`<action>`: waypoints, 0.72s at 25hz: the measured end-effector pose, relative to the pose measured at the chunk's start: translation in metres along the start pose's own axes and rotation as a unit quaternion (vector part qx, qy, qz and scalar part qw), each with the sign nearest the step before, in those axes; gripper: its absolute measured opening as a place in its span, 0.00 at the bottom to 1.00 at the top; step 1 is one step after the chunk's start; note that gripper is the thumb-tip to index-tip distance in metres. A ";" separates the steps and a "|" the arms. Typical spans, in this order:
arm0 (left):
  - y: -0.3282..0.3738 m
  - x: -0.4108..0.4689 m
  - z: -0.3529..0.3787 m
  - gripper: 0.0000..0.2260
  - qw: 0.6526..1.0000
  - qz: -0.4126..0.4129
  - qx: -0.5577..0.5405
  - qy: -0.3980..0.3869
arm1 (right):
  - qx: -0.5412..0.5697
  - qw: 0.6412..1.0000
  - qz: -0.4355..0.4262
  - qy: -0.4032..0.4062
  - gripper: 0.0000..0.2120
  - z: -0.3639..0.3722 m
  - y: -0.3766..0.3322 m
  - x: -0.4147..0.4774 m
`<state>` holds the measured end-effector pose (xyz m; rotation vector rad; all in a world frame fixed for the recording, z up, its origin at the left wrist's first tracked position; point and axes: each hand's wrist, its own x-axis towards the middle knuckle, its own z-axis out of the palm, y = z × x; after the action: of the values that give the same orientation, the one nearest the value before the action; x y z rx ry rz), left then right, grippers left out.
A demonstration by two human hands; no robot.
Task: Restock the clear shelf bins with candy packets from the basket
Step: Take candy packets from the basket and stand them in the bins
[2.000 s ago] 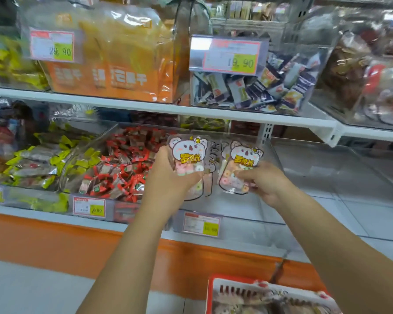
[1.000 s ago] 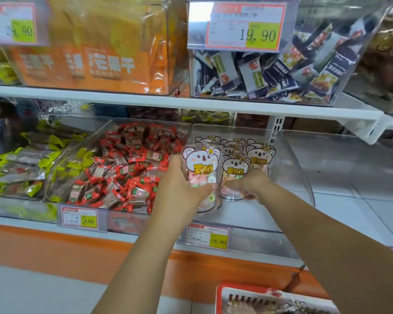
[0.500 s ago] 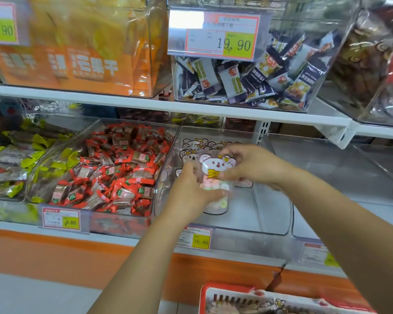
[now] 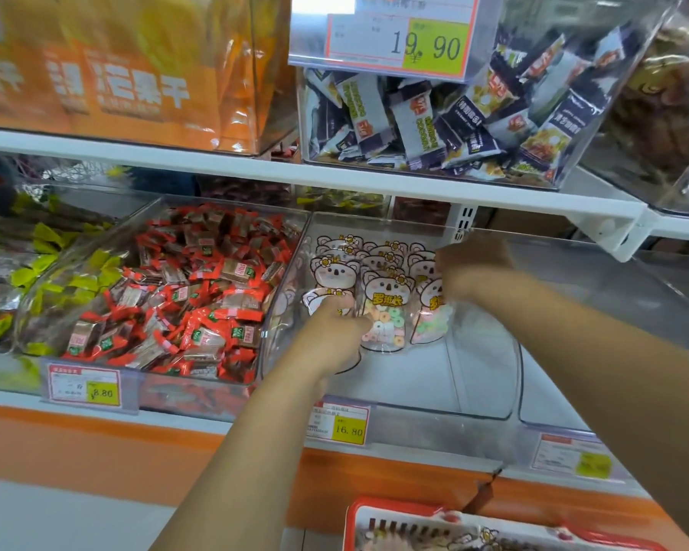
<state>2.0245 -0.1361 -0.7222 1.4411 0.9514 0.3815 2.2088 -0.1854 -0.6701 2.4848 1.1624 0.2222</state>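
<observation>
Head view: both forearms are seen reaching into the clear plastic shelf bin [image 4: 486, 391] at the middle of the lower shelf.
Candy packets: the flat, clear, koala-printed candy packets [image 4: 386, 312] filled with pastel ring sweets are stood upright in rows against the bin's rear left corner. The rows stop about halfway to its front edge.
Handling: the packets are judged light and soft-walled, with a glossy film likely to slip and crinkle. The loose rings probably settle low, so an unsupported packet may be expected to slump or tip forward. The hard rings could be cracked by squeezing.
Where to hold: the printed upper panel or the two side seams are best pinched flat, with the filled belly left unsqueezed.
Left hand: the left hand [image 4: 335, 328] is wrapped round the front-left packet [image 4: 310, 303], close to the bin's left wall, with the fingers curled over it.
Right hand: the right hand [image 4: 470, 268] is blurred at the right end of the rows, near the packet tops. Whether its fingers are spread or closed cannot be told.
Basket: a red plastic basket [image 4: 390, 511] is seen at the lower edge, below the shelf front, with more koala packets inside.
Neighbours: a clear bin of red-wrapped sweets [image 4: 184, 288] is set against the left wall. A white and yellow price label [image 4: 339, 425] is fixed below the bin's front edge.
</observation>
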 end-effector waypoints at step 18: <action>-0.008 0.007 -0.010 0.19 0.999 -0.014 -0.034 0.001 | -0.164 0.983 0.080 -0.037 0.20 0.006 -0.024 0.010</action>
<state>2.0191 -0.1254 -0.7311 1.3647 0.9510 0.3901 2.1999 -0.1653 -0.6862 2.2719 0.8214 0.3324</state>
